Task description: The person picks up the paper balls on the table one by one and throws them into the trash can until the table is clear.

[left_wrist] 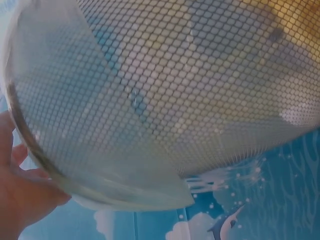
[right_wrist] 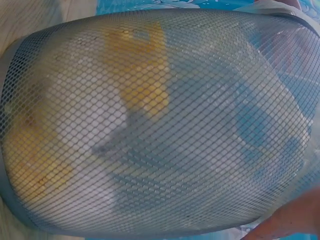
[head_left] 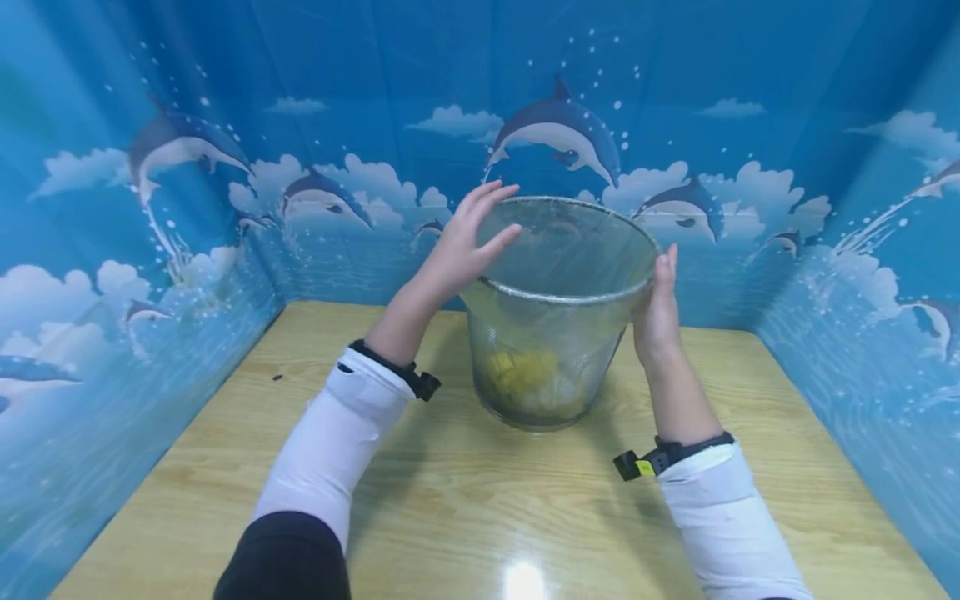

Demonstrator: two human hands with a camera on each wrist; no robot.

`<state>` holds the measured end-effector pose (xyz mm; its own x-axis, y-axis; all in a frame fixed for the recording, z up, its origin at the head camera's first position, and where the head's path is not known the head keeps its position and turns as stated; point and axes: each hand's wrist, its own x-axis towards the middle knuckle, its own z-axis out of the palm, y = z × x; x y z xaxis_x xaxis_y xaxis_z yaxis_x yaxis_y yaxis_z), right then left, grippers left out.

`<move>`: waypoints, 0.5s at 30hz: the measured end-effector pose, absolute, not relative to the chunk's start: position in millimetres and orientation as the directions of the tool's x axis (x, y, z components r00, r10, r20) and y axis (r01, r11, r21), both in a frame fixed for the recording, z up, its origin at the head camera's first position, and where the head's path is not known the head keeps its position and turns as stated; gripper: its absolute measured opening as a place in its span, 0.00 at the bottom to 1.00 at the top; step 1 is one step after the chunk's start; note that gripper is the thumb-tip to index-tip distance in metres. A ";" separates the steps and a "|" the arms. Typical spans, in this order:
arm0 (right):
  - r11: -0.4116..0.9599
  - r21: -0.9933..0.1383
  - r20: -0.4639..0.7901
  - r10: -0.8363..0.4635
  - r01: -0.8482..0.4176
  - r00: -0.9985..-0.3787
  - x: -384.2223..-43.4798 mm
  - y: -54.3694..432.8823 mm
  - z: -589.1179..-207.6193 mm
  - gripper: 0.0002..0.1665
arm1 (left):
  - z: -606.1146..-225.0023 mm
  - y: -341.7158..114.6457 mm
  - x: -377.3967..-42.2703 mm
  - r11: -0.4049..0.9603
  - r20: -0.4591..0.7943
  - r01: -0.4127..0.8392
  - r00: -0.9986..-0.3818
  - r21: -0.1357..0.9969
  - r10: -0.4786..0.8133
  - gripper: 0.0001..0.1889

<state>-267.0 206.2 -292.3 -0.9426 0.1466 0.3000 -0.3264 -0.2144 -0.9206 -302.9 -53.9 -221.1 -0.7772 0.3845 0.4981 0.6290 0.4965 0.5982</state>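
Observation:
A grey wire-mesh wastebasket [head_left: 588, 354] stands on the table, lined with a clear plastic bag [left_wrist: 100, 170] whose top is folded out over the rim. Yellow and white contents [head_left: 521, 371] show through the mesh near its bottom. At the left of the rim is my left hand [head_left: 463, 243], fingers spread, the thumb reaching over the opening. The left wrist view has those fingers right at the bagged edge. My right hand [head_left: 658, 321] lies along the basket's right side just below the rim, fingers pointing up; part of it is hidden behind the wall.
The wooden table [head_left: 450, 508] extends around the basket to the front. A small dark speck [head_left: 277, 377] lies on its left part. Blue curtains [head_left: 360, 92] printed with dolphins close off the back and both sides.

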 end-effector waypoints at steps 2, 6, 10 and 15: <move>-0.178 -0.926 0.308 0.154 -0.333 -0.939 -267.3 208.1 -293.7 0.50 | -221.6 -58.8 -303.5 0.500 0.504 0.617 -0.786 0.608 0.358 0.30; -0.051 -0.947 0.302 0.202 -0.318 -0.932 -266.9 214.0 -297.5 0.41 | -225.6 -72.7 -304.2 0.507 0.507 0.582 -0.810 0.636 0.293 0.32; 0.037 -0.957 0.288 0.250 -0.288 -0.925 -266.6 224.9 -301.3 0.37 | -233.9 -90.0 -303.7 0.499 0.501 0.543 -0.834 0.676 0.230 0.33; 0.046 -0.958 0.285 0.279 -0.284 -0.917 -268.8 240.3 -302.9 0.38 | -247.9 -112.8 -304.4 0.492 0.472 0.476 -0.870 0.729 0.143 0.34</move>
